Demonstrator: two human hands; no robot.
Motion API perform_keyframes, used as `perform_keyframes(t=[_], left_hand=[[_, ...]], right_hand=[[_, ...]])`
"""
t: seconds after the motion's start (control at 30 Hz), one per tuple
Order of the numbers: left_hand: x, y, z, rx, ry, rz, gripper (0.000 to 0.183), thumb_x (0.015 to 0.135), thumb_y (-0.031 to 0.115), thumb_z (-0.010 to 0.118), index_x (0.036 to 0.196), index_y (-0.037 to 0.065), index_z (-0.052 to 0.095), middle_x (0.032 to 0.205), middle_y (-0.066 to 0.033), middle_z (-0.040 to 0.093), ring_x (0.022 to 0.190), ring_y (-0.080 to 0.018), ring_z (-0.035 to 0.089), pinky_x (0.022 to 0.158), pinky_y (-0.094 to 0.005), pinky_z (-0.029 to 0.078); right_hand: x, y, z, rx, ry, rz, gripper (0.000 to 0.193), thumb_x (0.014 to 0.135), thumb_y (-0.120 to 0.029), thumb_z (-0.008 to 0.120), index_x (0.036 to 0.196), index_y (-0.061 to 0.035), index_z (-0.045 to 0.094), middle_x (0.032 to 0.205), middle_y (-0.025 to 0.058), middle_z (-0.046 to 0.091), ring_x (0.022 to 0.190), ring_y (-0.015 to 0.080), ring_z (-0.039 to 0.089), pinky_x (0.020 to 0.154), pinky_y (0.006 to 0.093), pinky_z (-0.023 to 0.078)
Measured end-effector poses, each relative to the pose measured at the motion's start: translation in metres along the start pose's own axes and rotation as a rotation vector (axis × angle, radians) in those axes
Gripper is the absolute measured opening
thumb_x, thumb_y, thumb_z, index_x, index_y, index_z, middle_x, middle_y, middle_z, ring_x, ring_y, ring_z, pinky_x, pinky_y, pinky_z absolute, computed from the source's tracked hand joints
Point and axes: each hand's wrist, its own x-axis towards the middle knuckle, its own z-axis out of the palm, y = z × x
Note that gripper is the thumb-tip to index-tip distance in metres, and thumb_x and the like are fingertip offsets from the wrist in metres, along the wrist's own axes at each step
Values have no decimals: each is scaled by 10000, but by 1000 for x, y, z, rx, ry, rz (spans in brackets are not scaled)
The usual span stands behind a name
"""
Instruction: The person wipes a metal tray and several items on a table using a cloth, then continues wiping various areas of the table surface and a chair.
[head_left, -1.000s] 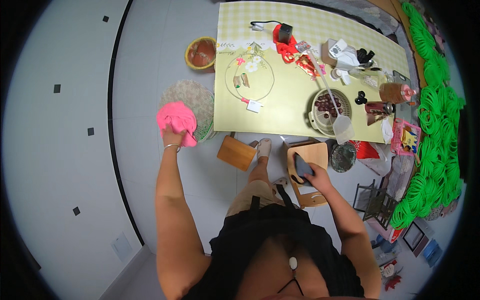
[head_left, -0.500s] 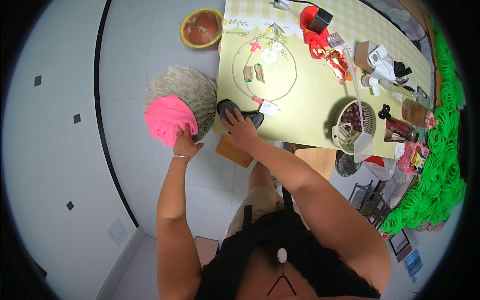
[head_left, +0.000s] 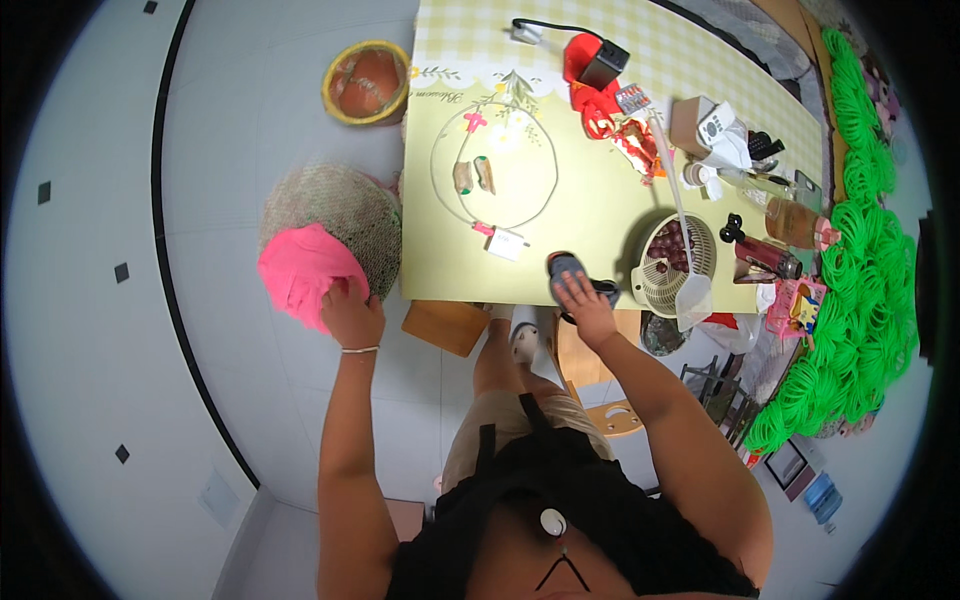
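Observation:
My left hand point(head_left: 352, 315) is closed on the edge of a bright pink cloth point(head_left: 308, 275), which lies bunched on a round, woven-covered seat or basket point(head_left: 375, 225) left of the table. At the table's front edge, my right hand point(head_left: 583, 300) presses down on a dark grey, rounded thing point(head_left: 563, 264), its fingers stretched over it. This thing shows two lobes, one on each side of the fingers; its kind is hard to make out. Just right of it stands a cream colander point(head_left: 650, 285) with dark round fruit point(head_left: 668, 245) and a long-handled, translucent ladle point(head_left: 692, 300).
On the table point(head_left: 450, 275) lie a looped cable point(head_left: 555, 185), two small pale pieces point(head_left: 473, 176) and a white tag point(head_left: 508, 244). Bottles point(head_left: 795, 222), a box point(head_left: 690, 125) and a black charger block point(head_left: 604, 64) stand farther right. A wooden stool point(head_left: 445, 325) is below the edge.
My right hand and the dark grey thing have moved right along the table's front edge, toward the colander. My left hand stays on the pink cloth. The whole view has shifted a little.

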Motion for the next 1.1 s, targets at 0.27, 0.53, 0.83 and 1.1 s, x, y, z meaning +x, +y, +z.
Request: perform_keyframes(t=[0.27, 0.53, 0.83, 1.1], left_hand=[[27, 134, 31, -244, 357, 547, 540, 726, 192, 708, 1213, -1, 578, 1226, -260, 549, 1103, -424, 534, 958, -507, 415], [118, 225, 37, -311, 415, 328, 417, 766, 204, 705, 1147, 60, 621, 1045, -223, 589, 975, -395, 575, 839, -486, 482], [146, 219, 71, -340, 274, 182, 163, 741, 110, 738, 875, 79, 651, 825, -148, 567, 740, -337, 573, 674, -442, 472], [101, 290, 38, -384, 505, 640, 315, 730, 68, 693, 1029, -7, 630, 973, -189, 600, 926, -356, 580, 836, -428, 472]], right_hand=[[64, 19, -27, 106, 175, 456, 748, 843, -43, 507, 1532, -165, 244, 1613, 108, 157, 1463, 366, 199, 966, 515, 436], [70, 27, -28, 195, 201, 600, 775, 834, -102, 515, 1543, -147, 207, 1625, 104, 118, 1483, 358, 141, 978, 556, 414], [64, 37, -24, 290, 226, 525, 725, 857, -91, 467, 1540, -162, 235, 1626, 103, 117, 1478, 357, 152, 1003, 517, 363], [64, 36, -20, 342, 271, 513, 686, 881, -113, 481, 1531, -168, 268, 1627, 98, 108, 1488, 344, 106, 988, 506, 350]])
